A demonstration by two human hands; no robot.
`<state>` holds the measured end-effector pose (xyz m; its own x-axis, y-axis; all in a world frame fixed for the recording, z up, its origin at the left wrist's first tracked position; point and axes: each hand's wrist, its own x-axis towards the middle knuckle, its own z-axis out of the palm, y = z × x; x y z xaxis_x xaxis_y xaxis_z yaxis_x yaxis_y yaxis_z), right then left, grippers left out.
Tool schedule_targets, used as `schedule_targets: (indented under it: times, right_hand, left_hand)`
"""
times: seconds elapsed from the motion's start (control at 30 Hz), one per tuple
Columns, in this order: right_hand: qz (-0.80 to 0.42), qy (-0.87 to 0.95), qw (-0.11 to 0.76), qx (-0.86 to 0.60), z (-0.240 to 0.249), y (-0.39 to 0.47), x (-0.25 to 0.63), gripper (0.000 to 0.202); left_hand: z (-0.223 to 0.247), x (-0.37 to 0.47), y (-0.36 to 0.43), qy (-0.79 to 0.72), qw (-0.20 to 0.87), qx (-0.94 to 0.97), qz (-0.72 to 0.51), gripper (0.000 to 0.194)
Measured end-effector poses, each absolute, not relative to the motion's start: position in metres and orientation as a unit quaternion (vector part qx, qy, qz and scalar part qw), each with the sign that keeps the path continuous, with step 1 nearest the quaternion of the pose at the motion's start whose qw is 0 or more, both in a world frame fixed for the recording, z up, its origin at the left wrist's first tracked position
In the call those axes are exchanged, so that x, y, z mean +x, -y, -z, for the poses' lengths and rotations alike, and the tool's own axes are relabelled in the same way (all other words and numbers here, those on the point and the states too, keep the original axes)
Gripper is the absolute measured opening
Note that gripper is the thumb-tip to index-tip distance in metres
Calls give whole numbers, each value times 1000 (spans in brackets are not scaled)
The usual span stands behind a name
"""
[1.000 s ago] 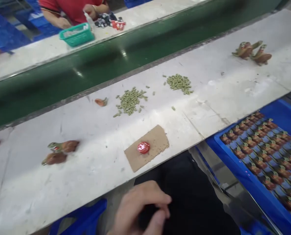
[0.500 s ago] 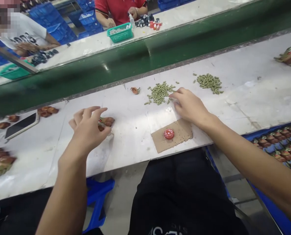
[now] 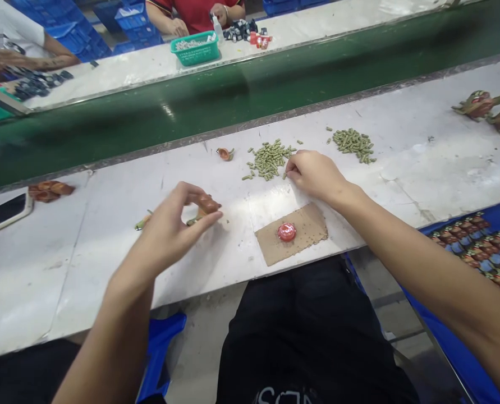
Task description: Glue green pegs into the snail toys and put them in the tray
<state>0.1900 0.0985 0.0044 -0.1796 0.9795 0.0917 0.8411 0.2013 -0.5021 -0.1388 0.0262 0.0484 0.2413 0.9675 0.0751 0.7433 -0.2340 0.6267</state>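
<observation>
Left hand point(image 3: 171, 224) angles inward, fingers clamped on a figurine point(image 3: 208, 204); right hand point(image 3: 318, 175) (palm down) holds fingers together.

**Count of Goods, Your Bench and Opposite**

On your bench: green pellet piles point(image 3: 269, 160), two, pellets too many to tally; cardboard piece point(image 3: 306, 238), one; red disc point(image 3: 287, 232), one; phone point(image 3: 6, 214), one; brown figure point(image 3: 207, 203) in your grasp, one; turtle-like figures point(image 3: 477, 105) far right, two. Beside you: blue tray point(image 3: 432, 322), one. Across from you: people point(image 3: 197, 15), two; green baskets point(image 3: 197, 54), two; squeeze bottle point(image 3: 218, 27), one.
</observation>
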Motion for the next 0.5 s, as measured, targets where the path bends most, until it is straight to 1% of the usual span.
schedule_targets:
  times: [0.03,0.1,0.17,0.23,0.3,0.37,0.4,0.5]
  right_hand:
    - [-174,747,202,-609,-7,-97,191,26]
    - [-208,732,239,-604,-17,-85,192,20]
    - [-290,691,332,-572,-29,-59,194,10]
    - [-383,630,435,-517,-41,-20,195,4]
    - [-437,587,476,-487,-50,23,194,6]
    - [-478,553,490,-475,-51,60,192,7]
    - [-491,541,495,-470,-49,75,191,7]
    - [-502,525,516,-454,-33,101,190,7]
  left_hand:
    - [-46,-128,-16,-534,309,733,-287,31]
    - [-41,-105,8,-483,396,706,-334,33]
    - [-37,-83,36,-428,553,605,-381,37]
    - [-35,-65,61,-380,660,510,-399,37]
    - [-31,-50,81,-351,729,451,-377,36]
    - [-25,-37,92,-306,789,394,-358,37]
    - [-21,-30,95,-283,815,360,-354,35]
    - [-11,-12,96,-265,855,276,-351,30]
